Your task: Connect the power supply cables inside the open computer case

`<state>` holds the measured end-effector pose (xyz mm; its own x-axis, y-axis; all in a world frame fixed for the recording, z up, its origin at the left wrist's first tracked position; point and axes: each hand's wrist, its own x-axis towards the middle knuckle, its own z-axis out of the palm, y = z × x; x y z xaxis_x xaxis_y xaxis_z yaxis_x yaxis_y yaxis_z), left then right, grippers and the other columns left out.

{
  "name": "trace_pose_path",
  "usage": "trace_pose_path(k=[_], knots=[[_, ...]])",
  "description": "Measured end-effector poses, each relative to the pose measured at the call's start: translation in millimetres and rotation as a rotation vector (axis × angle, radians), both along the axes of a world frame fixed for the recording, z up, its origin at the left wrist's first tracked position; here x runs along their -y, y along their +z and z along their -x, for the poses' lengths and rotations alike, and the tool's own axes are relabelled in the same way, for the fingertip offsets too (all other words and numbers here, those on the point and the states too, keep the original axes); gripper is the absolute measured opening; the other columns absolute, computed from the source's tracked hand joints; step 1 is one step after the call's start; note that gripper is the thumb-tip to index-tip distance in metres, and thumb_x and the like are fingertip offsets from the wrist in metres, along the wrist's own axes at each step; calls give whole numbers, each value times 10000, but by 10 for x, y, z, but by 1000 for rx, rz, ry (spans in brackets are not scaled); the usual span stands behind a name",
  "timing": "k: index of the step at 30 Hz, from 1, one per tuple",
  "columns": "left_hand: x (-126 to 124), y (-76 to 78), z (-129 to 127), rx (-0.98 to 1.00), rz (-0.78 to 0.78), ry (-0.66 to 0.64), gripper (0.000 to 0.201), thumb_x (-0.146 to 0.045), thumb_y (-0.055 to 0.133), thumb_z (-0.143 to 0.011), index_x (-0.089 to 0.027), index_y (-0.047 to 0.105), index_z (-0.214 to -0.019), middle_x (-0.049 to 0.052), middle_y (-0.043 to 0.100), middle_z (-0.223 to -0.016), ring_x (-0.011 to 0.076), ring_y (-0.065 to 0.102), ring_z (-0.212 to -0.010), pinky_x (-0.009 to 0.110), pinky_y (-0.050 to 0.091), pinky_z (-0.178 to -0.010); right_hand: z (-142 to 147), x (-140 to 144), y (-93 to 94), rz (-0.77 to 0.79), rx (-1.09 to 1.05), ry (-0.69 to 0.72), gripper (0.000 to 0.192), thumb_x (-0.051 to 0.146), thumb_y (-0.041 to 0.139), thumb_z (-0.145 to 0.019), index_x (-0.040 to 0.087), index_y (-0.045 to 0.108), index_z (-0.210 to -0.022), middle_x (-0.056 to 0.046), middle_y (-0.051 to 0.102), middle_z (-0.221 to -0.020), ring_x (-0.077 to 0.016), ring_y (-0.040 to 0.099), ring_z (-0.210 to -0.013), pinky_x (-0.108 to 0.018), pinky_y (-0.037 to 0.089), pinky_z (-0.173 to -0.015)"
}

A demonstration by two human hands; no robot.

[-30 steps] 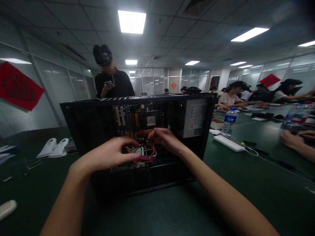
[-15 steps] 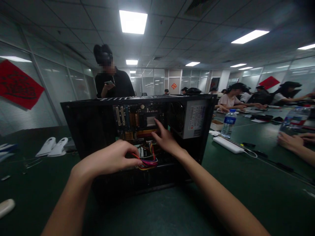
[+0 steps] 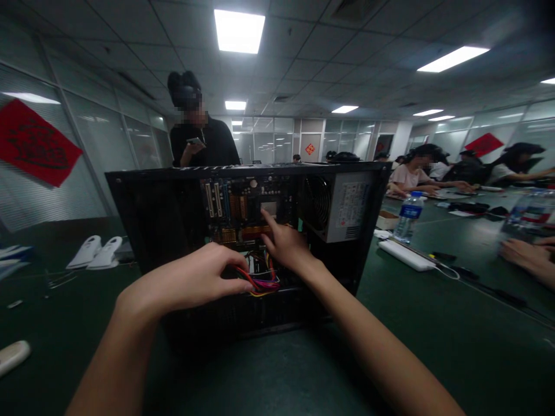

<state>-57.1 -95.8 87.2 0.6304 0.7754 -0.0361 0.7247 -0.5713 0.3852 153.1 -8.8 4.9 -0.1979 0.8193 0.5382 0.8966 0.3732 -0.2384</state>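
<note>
Before me an open black computer case (image 3: 373, 231) rests on the green table. My left hand (image 3: 203, 277) pinches a bundle of colored power cables (image 3: 264, 283) low in the case. Inside the case is my right hand (image 3: 284, 242), fingers apart, the index finger at the lower edge of the silvery square processor area (image 3: 269, 208); whether it touches I cannot tell. Behind the hands is the motherboard (image 3: 273, 186) with white slots (image 3: 214, 200) at its left. The grey power supply (image 3: 350, 208) with its black fan (image 3: 316, 202) sits at the upper right.
A water bottle (image 3: 408, 218) and a white power strip (image 3: 406, 255) lie right of the case on the table (image 3: 277, 375). White objects (image 3: 95, 252) stand at left. Across the table a person (image 3: 203, 138) holds a phone; another person's hands (image 3: 526, 257) rest at far right.
My right hand has shifted slightly left, its index finger moving from the right side of the processor area to its lower left. My left hand keeps its hold on the cables.
</note>
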Motion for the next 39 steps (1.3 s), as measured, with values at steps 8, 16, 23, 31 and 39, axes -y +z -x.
trace_pose_path(k=[8,16,23,31,39], knots=[[71,59,81,22,-40,-45,248,-382,594,-906,-323,743,-1095,-30,742,-1076,187,679,-968,237,495,-837,15,73,-21,-9,11,-41,587,345,440,-1018,205,316,-1575,-147,706,-1202,-287,699,-1005,-353,530,-828],[75,73,97,38,-97,-36,263,-379,599,-897,-303,745,-1103,-12,736,-1098,199,675,-994,263,508,-878,36,98,-33,3,64,-85,641,323,425,-1022,175,218,-1610,-164,711,-1174,-291,711,-953,-368,541,-799],[71,70,84,107,-255,-53,363,-403,607,-908,-280,674,-1243,18,697,-1237,217,646,-1124,320,505,-995,44,119,-10,-79,-225,115,393,316,504,-1007,166,597,-1357,-123,717,-1183,-253,678,-1070,-337,497,-921],[28,54,25,297,-381,10,583,-337,647,-861,-226,514,-1417,76,653,-1320,229,681,-1076,314,576,-901,107,559,316,328,-583,808,424,528,548,-971,146,645,-813,-1,626,-741,-130,562,-694,-231,433,-635],[122,71,20,334,-360,-41,507,-284,621,-870,-231,557,-1370,80,647,-1334,229,673,-1106,315,581,-930,52,751,428,396,-651,755,317,427,625,-937,129,673,-841,12,597,-706,-107,510,-630,-216,383,-567]])
